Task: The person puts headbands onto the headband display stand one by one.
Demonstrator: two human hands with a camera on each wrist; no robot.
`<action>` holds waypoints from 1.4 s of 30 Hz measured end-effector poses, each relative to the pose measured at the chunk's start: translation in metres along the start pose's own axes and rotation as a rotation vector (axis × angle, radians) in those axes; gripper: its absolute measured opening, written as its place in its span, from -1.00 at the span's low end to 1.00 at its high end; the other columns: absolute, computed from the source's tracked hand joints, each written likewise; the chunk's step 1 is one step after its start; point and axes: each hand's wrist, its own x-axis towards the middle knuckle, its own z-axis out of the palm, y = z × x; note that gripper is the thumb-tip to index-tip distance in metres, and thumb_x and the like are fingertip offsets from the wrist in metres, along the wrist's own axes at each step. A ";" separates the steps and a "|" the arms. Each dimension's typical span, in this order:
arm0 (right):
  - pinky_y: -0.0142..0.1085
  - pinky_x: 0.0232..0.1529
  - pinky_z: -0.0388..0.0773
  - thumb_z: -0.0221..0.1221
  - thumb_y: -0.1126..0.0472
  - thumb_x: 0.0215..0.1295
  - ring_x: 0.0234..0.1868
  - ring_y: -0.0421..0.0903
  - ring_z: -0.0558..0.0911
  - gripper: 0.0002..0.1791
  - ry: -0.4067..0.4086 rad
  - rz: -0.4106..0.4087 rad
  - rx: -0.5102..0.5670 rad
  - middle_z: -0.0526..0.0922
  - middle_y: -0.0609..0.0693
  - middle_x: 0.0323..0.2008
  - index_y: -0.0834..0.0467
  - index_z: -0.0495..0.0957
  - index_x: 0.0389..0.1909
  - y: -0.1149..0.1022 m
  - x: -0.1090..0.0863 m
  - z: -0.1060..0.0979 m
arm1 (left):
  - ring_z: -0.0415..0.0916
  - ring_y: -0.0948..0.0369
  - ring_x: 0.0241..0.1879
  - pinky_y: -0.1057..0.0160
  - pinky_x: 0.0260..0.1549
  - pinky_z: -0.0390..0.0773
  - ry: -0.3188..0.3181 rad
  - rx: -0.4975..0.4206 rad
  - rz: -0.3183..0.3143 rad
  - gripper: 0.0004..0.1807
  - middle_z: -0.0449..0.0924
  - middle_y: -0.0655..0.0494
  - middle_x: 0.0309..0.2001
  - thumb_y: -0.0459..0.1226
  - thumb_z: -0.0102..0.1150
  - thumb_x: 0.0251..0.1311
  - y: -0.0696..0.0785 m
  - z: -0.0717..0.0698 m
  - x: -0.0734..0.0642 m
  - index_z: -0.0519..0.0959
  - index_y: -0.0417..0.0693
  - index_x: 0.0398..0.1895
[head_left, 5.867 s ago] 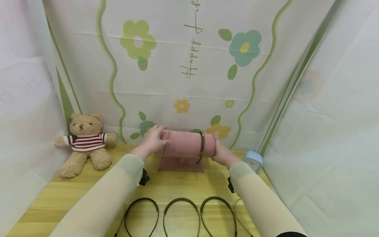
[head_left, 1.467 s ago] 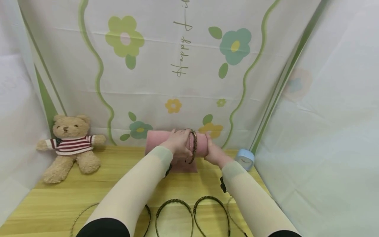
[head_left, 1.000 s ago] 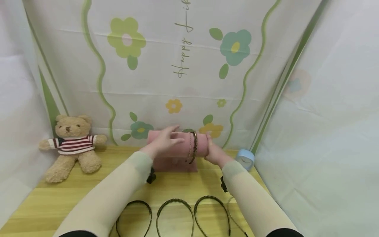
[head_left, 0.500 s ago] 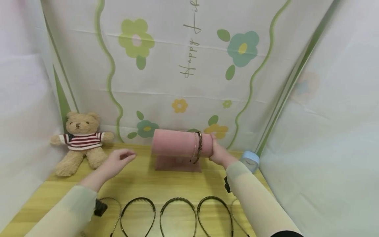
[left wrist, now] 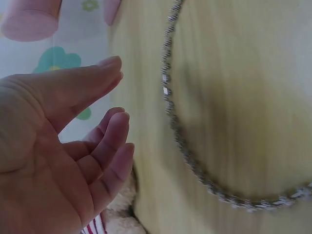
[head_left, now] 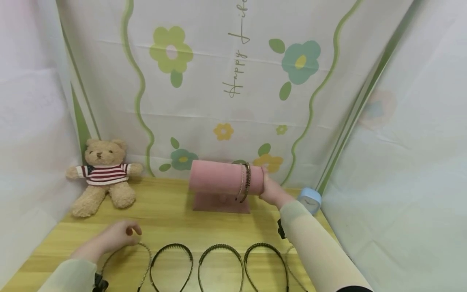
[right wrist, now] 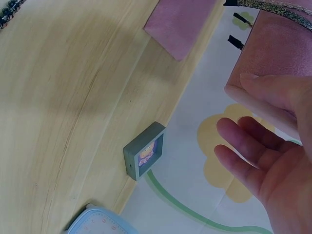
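Observation:
My left hand (head_left: 118, 235) hovers over the leftmost headband (head_left: 149, 256), a thin, twisted, silvery one lying on the table. In the left wrist view, the thumb and the loosely bent fingers stand apart beside this headband, with nothing between them. My right hand (head_left: 274, 191) holds the right end of a pink padded headband stand (head_left: 215, 176), a horizontal roll on a flat base. The right wrist view has the thumb laid along the roll's end. Two headbands hang side by side near that end: a thin beaded one (head_left: 241, 178) and a darker, thicker one (head_left: 248, 181).
More headbands lie in a row along the table front, including a dark toothed one (head_left: 191, 259) and a coiled one (head_left: 220, 245). A teddy bear (head_left: 106, 176) sits back left. A blue clock (head_left: 310, 199) and a small grey frame (right wrist: 145, 151) stand back right.
My left hand slid the thin beaded headband rightward along the roll beside the dark one, let go, then moved left and down to the leftmost headband. The right hand stays at the roll's end.

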 end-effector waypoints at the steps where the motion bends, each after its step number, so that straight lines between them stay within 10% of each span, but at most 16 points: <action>1: -0.17 -0.29 0.55 0.31 0.53 0.04 -0.34 0.00 0.57 0.38 -0.001 -0.006 -0.001 0.50 0.35 0.11 -0.07 -0.55 0.55 0.000 0.000 0.001 | 0.39 0.07 -0.27 0.10 -0.40 0.45 -0.006 -0.007 -0.006 -0.78 0.49 -0.02 -0.27 -0.39 0.37 0.07 -0.003 0.001 -0.001 0.62 -0.16 -0.20; 22: -0.19 -0.36 0.53 0.31 0.52 0.06 -0.42 -0.01 0.57 0.39 -0.007 -0.007 0.007 0.54 0.32 0.06 -0.14 -0.56 0.55 0.005 0.004 0.003 | 0.32 0.15 -0.47 0.17 -0.45 0.34 0.144 0.036 -0.035 -0.75 0.38 0.11 -0.52 -0.48 0.37 0.00 -0.032 0.025 -0.010 0.45 -0.11 -0.52; 42: -0.19 -0.35 0.53 0.33 0.52 0.04 -0.38 0.01 0.57 0.38 0.003 -0.024 0.003 0.51 0.37 0.09 -0.09 -0.53 0.56 0.002 0.001 0.000 | 0.39 0.17 -0.49 0.24 -0.55 0.43 0.118 0.013 0.014 -0.81 0.45 0.07 -0.49 -0.51 0.16 0.23 -0.024 -0.013 -0.013 0.39 -0.16 -0.44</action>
